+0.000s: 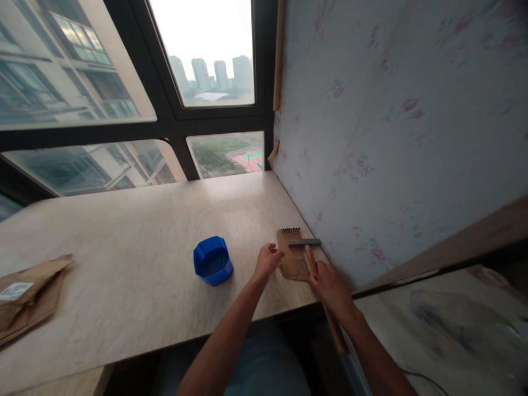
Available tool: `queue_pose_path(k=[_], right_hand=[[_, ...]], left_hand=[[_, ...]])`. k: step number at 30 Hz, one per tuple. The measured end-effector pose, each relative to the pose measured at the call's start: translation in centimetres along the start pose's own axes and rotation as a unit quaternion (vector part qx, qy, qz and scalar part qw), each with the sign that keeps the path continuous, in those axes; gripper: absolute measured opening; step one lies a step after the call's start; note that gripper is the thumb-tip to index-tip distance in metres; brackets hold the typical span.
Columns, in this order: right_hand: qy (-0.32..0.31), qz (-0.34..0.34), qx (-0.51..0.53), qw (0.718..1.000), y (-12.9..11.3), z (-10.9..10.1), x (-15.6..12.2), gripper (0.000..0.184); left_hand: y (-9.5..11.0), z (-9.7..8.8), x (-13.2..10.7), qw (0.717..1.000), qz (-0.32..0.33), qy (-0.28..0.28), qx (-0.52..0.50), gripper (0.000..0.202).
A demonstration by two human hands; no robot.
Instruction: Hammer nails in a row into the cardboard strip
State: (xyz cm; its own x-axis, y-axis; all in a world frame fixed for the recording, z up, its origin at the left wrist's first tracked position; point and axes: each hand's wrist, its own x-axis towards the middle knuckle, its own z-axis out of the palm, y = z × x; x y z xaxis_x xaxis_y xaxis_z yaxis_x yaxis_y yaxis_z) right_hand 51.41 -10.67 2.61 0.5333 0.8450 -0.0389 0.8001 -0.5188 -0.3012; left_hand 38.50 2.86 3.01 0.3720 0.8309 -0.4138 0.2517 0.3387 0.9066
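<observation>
My right hand (332,289) is wrapped around the wooden handle of a hammer (310,258). The hammer's dark metal head lies over a brown cardboard piece (291,267) on the tabletop, close to the wall. A row of small dark spikes or coils (291,230) runs along the far edge of this cardboard, and a few thin pale bits show near its close edge. At the cardboard's left side is my left hand (268,259), fingers curled together; whatever they pinch, if anything, is too small to make out. Left of it stands a blue open-topped plastic container (213,261).
The pale marble-patterned tabletop (144,247) meets a window frame (173,118) at the back and a flower-papered wall (371,137) on the right. Brown paper packaging with a white label (33,294) lies far left. Below right is another pale surface (445,324).
</observation>
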Motion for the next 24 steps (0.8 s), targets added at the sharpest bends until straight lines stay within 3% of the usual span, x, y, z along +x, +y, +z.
queue_pose_path(k=[7, 11, 14, 17, 19, 21, 24], right_hand=[[0.018, -0.034, 0.077, 0.996, 0.7, -0.3, -0.4, 0.026], [0.057, -0.023, 0.165, 0.984, 1.1, -0.2, -0.9, 0.045], [0.113, -0.031, 0.169, 0.979, 1.0, -1.1, -1.2, 0.052], [0.154, -0.05, 0.172, 0.972, 0.2, -2.9, -1.8, 0.053], [0.169, -0.064, 0.176, 0.968, -1.1, -4.2, -2.4, 0.053], [0.182, -0.084, 0.181, 0.963, -3.1, -5.4, -3.0, 0.053], [0.176, -0.153, 0.205, 0.951, -8.0, -6.5, -4.1, 0.049]], left_hand=[[-0.3, 1.2, 1.6, 0.999, 0.006, -0.018, 0.04, 0.013], [0.0, 1.4, 1.0, 0.999, 0.005, -0.004, 0.038, 0.011], [0.1, 0.3, 0.1, 0.999, 0.018, 0.015, 0.025, 0.014], [-0.1, -2.4, -1.8, 0.998, 0.052, 0.036, 0.004, 0.016], [-0.3, -5.4, -4.1, 0.995, 0.08, 0.05, -0.013, 0.018], [-0.8, -9.2, -7.5, 0.991, 0.107, 0.07, -0.032, 0.019], [-2.5, -15.9, -14.4, 0.98, 0.146, 0.105, -0.09, 0.026]])
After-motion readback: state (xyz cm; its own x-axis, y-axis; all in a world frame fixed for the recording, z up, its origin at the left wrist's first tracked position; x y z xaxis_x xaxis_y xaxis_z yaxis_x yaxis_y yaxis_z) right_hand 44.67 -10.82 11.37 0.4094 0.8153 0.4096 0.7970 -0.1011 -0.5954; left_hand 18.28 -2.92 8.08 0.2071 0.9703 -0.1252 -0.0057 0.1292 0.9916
